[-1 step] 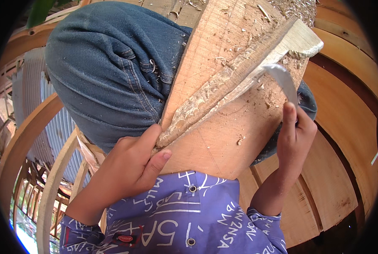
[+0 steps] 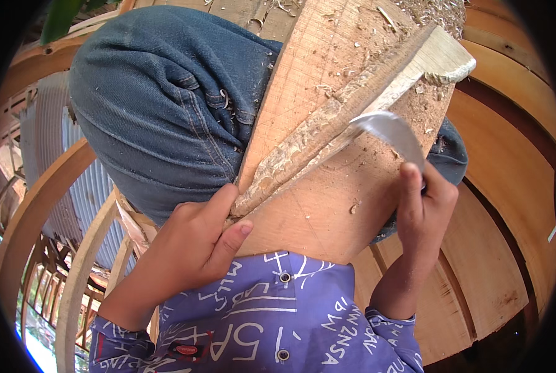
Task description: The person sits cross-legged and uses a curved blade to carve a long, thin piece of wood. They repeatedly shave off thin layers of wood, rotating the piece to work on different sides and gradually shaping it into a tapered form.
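A long, rough piece of wood (image 2: 328,137) lies slantwise on a broad flat board (image 2: 303,217) across my lap. Its far right end widens into a pale, freshly cut head, and brown bark-like surface covers its left side. My left hand (image 2: 197,233) is closed round the narrow near end, thumb on the right side. In my right hand (image 2: 424,199) is a knife with a curved blade (image 2: 393,133), its handle mostly hidden by my fingers. The blade's tip meets or overlaps the right edge of the wood about midway along; whether it cuts in cannot be told.
Wood shavings and dust (image 2: 377,56) litter the far part of the board. My jeans-clad knee (image 2: 160,105) rises on the left. Curved wooden planks (image 2: 495,149) stretch along the right, and upright timber ribs (image 2: 79,267) stand at left before corrugated sheeting (image 2: 73,180).
My right hand has brought the knife left and nearer to me, its tip sliding down along the wood's right edge. My left hand and the wood stay in nearly the same place.
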The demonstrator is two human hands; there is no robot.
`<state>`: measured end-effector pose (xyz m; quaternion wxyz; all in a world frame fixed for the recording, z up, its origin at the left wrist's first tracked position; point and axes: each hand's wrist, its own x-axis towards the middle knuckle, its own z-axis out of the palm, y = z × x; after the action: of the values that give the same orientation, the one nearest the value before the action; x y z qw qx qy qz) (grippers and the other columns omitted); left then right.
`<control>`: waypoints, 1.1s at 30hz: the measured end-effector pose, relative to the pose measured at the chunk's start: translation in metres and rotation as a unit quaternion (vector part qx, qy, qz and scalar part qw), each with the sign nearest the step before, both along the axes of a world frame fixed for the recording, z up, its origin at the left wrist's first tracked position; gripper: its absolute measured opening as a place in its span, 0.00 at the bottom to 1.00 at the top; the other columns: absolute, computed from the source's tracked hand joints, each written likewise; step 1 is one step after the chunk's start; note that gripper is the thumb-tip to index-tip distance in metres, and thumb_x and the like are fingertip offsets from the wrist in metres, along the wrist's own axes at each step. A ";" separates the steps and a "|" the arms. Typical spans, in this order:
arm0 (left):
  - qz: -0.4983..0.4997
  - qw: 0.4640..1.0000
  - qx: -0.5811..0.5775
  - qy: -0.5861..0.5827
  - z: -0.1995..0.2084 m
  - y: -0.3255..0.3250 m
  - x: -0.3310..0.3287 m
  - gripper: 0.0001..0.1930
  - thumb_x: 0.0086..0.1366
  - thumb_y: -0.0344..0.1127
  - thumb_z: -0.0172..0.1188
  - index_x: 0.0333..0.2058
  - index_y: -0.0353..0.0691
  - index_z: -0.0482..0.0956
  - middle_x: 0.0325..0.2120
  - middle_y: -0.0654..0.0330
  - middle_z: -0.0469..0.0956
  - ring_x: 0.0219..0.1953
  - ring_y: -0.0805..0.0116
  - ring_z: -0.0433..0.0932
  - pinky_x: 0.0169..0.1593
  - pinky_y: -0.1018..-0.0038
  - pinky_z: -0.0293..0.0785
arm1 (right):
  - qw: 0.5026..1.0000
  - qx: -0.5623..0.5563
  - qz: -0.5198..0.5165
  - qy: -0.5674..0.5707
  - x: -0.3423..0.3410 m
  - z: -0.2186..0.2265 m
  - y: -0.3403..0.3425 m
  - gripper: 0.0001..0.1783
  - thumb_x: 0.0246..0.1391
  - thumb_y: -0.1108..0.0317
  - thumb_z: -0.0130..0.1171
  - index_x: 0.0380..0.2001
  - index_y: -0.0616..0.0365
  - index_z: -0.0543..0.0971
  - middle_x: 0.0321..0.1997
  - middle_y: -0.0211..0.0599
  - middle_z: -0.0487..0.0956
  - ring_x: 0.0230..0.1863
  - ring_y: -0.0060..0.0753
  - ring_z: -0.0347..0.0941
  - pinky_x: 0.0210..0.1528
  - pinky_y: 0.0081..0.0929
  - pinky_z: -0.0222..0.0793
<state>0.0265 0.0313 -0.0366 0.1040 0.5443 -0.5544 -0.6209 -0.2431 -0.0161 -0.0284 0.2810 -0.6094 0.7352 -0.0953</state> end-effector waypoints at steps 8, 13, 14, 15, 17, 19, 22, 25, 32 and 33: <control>0.013 0.999 0.050 -0.016 0.010 -0.004 0.000 0.10 0.62 0.34 0.56 0.33 0.31 0.69 0.13 0.47 0.67 0.17 0.49 0.72 0.23 0.68 0.63 | 0.998 0.030 0.024 -0.055 0.003 -0.004 0.019 0.21 0.45 0.54 0.68 0.18 0.62 0.75 0.13 0.48 0.69 0.15 0.46 0.68 0.19 0.33 0.62; 0.035 0.997 -0.030 -0.060 0.021 -0.011 -0.015 0.10 0.59 0.34 0.60 0.29 0.33 0.70 0.13 0.52 0.65 0.15 0.58 0.69 0.23 0.71 0.63 | 0.995 -0.019 0.051 -0.080 -0.005 -0.009 0.017 0.15 0.42 0.60 0.68 0.19 0.59 0.75 0.15 0.45 0.73 0.17 0.46 0.73 0.19 0.35 0.66; 0.043 0.996 -0.044 -0.060 0.023 -0.011 -0.017 0.11 0.59 0.34 0.61 0.28 0.33 0.70 0.13 0.53 0.64 0.15 0.60 0.69 0.23 0.71 0.63 | 0.994 -0.025 0.059 -0.086 -0.008 -0.009 0.017 0.14 0.42 0.61 0.68 0.19 0.58 0.76 0.15 0.44 0.74 0.17 0.46 0.73 0.20 0.35 0.66; 0.047 0.996 -0.036 -0.074 0.028 -0.015 -0.020 0.11 0.56 0.33 0.64 0.27 0.34 0.71 0.12 0.56 0.64 0.14 0.70 0.67 0.22 0.74 0.62 | 0.993 -0.023 0.068 -0.092 -0.010 -0.007 0.016 0.14 0.43 0.60 0.68 0.21 0.57 0.76 0.17 0.43 0.76 0.19 0.46 0.74 0.21 0.35 0.69; 0.074 0.995 -0.031 -0.063 0.030 -0.012 -0.027 0.11 0.54 0.32 0.66 0.26 0.34 0.71 0.12 0.58 0.65 0.14 0.74 0.65 0.22 0.76 0.61 | 0.989 -0.030 0.052 -0.132 -0.012 -0.003 0.015 0.14 0.43 0.59 0.68 0.22 0.57 0.76 0.17 0.43 0.76 0.19 0.45 0.75 0.21 0.35 0.70; 0.072 0.994 -0.054 -0.066 0.033 -0.016 -0.033 0.12 0.51 0.31 0.69 0.27 0.34 0.74 0.12 0.62 0.68 0.15 0.79 0.66 0.21 0.79 0.61 | 0.980 -0.024 0.062 -0.187 -0.013 -0.001 0.016 0.16 0.45 0.57 0.67 0.29 0.57 0.77 0.18 0.44 0.77 0.20 0.45 0.77 0.21 0.36 0.71; 0.104 0.994 -0.027 -0.019 0.037 -0.025 -0.050 0.13 0.51 0.32 0.69 0.33 0.33 0.77 0.15 0.61 0.73 0.17 0.77 0.71 0.25 0.80 0.67 | 0.945 -0.054 0.047 -0.319 -0.001 0.008 0.013 0.20 0.47 0.56 0.66 0.38 0.59 0.76 0.18 0.45 0.77 0.20 0.45 0.78 0.21 0.36 0.71; 0.042 0.999 -0.032 -0.006 0.043 -0.042 -0.070 0.19 0.51 0.35 0.71 0.40 0.32 0.79 0.26 0.56 0.80 0.26 0.73 0.77 0.34 0.77 0.73 | 0.910 0.021 0.023 -0.413 -0.002 0.013 0.009 0.24 0.49 0.58 0.65 0.44 0.62 0.74 0.22 0.48 0.79 0.23 0.44 0.79 0.23 0.35 0.72; 0.011 0.917 0.264 0.299 0.044 -0.062 -0.081 0.19 0.63 0.41 0.60 0.45 0.35 0.68 0.22 0.60 0.71 0.17 0.77 0.69 0.22 0.82 0.68 | 0.803 0.050 -0.012 -0.594 -0.010 0.010 -0.008 0.12 0.56 0.67 0.60 0.38 0.66 0.77 0.29 0.38 0.80 0.32 0.20 0.75 0.32 0.22 0.68; 0.009 0.863 0.336 0.377 0.041 -0.067 -0.082 0.18 0.65 0.42 0.58 0.45 0.36 0.66 0.20 0.62 0.68 0.15 0.79 0.66 0.19 0.83 0.65 | 0.781 0.042 -0.041 -0.622 -0.010 0.010 -0.012 0.12 0.56 0.65 0.61 0.35 0.65 0.78 0.27 0.32 0.78 0.30 0.16 0.71 0.32 0.19 0.65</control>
<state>-0.0557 -0.0357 0.0040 0.1214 0.2757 -0.2261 -0.9263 -0.2534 -0.0277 -0.0181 0.6984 -0.3746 0.4286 -0.4339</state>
